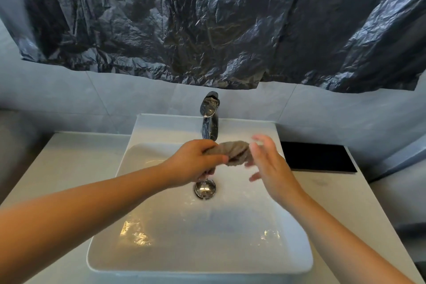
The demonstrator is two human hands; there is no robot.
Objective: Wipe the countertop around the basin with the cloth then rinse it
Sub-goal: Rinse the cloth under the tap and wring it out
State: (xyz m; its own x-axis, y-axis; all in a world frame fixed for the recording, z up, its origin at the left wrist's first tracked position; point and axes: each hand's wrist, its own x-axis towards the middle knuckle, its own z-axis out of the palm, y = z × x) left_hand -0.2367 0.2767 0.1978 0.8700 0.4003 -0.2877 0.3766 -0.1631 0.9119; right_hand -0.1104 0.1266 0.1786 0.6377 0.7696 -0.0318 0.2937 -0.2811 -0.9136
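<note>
The left hand (196,163) grips the bunched grey cloth (235,152) just under the chrome faucet (210,120), above the white basin (207,237). The right hand (269,166) is released, fingers spread and blurred, at the cloth's right end. A black slab (318,156) lies on the worktop (76,156) beside the basin

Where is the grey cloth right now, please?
Head view, centre: the left hand grips the grey cloth under the chrome tap, over the basin, beside the open right hand.
</note>
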